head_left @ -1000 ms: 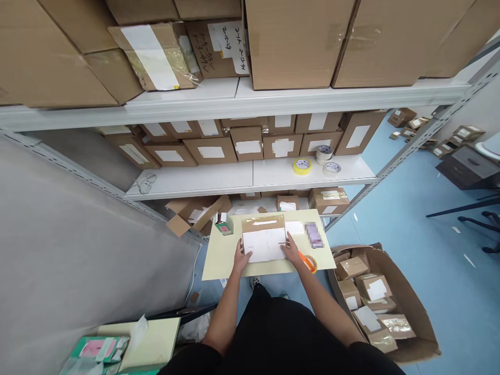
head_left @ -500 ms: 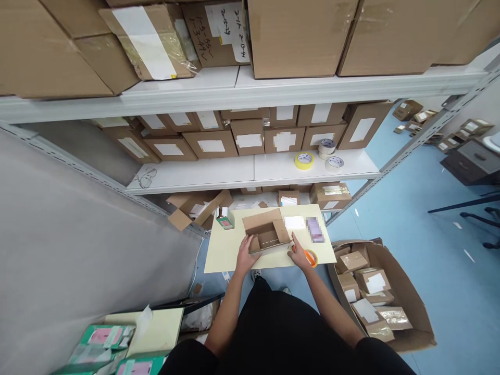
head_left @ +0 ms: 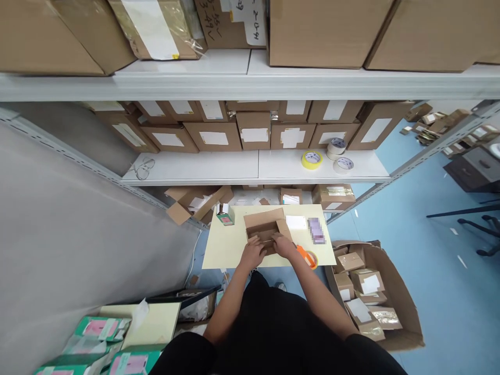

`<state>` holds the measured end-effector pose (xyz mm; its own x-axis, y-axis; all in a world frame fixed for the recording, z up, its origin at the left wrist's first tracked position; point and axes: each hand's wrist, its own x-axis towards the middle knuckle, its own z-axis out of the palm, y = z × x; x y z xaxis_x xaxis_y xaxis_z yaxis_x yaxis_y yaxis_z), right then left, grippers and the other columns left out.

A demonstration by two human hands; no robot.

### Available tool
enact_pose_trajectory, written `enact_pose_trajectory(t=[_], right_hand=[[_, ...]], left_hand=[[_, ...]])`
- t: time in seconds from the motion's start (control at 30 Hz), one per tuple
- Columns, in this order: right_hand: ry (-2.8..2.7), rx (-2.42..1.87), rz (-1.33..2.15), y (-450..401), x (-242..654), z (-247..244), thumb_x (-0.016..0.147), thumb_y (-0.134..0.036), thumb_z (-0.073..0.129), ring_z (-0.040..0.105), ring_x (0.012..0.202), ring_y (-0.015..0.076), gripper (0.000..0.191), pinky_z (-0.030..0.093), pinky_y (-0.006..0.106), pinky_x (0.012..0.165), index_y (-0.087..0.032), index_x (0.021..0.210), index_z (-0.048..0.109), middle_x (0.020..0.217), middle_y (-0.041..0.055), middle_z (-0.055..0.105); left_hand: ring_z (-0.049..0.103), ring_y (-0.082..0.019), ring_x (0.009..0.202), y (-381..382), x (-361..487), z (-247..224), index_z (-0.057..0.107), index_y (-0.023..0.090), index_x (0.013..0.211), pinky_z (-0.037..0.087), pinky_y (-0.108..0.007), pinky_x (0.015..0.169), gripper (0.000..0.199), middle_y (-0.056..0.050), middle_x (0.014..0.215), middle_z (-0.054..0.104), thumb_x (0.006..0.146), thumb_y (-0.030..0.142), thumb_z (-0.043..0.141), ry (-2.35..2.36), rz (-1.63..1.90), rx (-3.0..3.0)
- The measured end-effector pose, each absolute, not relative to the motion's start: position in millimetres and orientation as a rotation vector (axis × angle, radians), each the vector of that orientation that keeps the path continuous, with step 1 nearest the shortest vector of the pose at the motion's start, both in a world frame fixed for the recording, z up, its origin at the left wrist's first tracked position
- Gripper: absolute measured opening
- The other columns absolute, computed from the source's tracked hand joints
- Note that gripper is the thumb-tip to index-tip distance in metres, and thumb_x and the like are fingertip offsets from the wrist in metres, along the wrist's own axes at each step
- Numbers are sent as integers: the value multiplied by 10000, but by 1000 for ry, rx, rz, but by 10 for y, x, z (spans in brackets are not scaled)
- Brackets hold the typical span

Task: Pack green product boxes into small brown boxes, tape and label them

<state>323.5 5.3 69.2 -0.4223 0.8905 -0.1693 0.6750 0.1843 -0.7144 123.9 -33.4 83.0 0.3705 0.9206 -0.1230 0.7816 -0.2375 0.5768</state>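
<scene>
An open cardboard box with raised flaps lies on the pale yellow tabletop. My left hand has its fingers curled over the near left part of the box's edge. At the near right, my right hand holds the same side, fingers bent inward over it. The near wall is partly hidden by both hands. Beside my right wrist lies an orange tape dispenser with a roll of tape. White paper and a blurred purple item lie right of the box; a small green box stands left.
A metal shelf in front holds labelled boxes and tape rolls. A large carton of packed parcels stands on the floor at right. Green packages lie on a low surface at lower left, near the grey wall.
Both hands have moved inward from the box's sides to its near edge, closer together, fingers now over the wall. The tape dispenser beside my right hand is more exposed. The view shifted slightly.
</scene>
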Motion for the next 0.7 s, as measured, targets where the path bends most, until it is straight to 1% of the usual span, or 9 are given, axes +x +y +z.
enact_pose_trajectory(t=[0.07,0.17,0.27,0.33,0.37,0.43,0.5,0.57,0.7], right_hand=[[-2225,-1589,908,-4,3290,666,853,-137,629,407,1506,372,520,321,553,1244,-155,1371,675,1531,189,563],[-2215,-1709,734,-69,3423,597,772,-218,804,131,1603,434,743,144,645,1272,-250,1480,585,1683,132,371],[-2194,-1863,806,-81,3600,479,697,-356,901,18,1601,490,1014,108,741,1221,-311,1592,426,1750,130,184],[-2192,-1924,903,-70,3708,386,677,-422,904,5,1602,488,1138,179,746,1199,-333,1642,308,1764,139,78],[-2204,-1905,936,-63,3748,341,675,-417,899,2,1610,462,1177,235,703,1206,-336,1658,258,1768,138,23],[-2232,-1837,980,-52,3790,252,669,-334,883,6,1622,411,1232,376,587,1181,-321,1679,179,1764,136,-96],[-2236,-1811,976,-50,3786,165,692,-250,830,46,1625,395,1214,471,529,1121,-329,1685,135,1755,116,-172],[-2212,-1824,932,-58,3753,76,716,-200,775,123,1616,403,1165,504,524,1096,-350,1682,141,1754,89,-187],[-2144,-1825,829,-86,3689,-71,706,-167,754,251,1580,436,1123,517,552,1085,-378,1667,213,1763,60,-143]], left_hand=[[421,-341,1499,-439,1183,808,751,256,1220,281,-548,1257,360,-120,1479,622,873,346,724,1546,308,2071],[235,-408,1580,-588,1135,737,709,273,1302,110,-628,1284,552,-120,1633,452,787,437,820,1687,323,2025],[167,-480,1581,-673,1101,599,665,278,1368,30,-718,1247,682,-155,1646,415,744,480,852,1803,375,1885],[203,-504,1563,-683,1073,487,644,268,1396,95,-748,1224,694,-182,1643,404,756,447,846,1841,386,1786],[240,-499,1551,-676,1057,433,648,262,1388,171,-734,1216,667,-184,1655,381,769,423,838,1836,374,1757],[334,-465,1520,-647,1022,341,700,253,1298,328,-660,1183,514,-163,1693,321,813,386,804,1796,338,1728],[420,-416,1481,-616,987,279,753,243,1131,422,-585,1142,288,-119,1719,283,868,361,750,1750,312,1711],[476,-374,1450,-599,963,245,759,235,1008,444,-549,1135,151,-82,1724,289,910,334,700,1744,310,1696],[474,-342,1467,-623,988,246,746,224,980,446,-523,1141,124,-68,1729,290,934,277,644,1799,343,1684]])
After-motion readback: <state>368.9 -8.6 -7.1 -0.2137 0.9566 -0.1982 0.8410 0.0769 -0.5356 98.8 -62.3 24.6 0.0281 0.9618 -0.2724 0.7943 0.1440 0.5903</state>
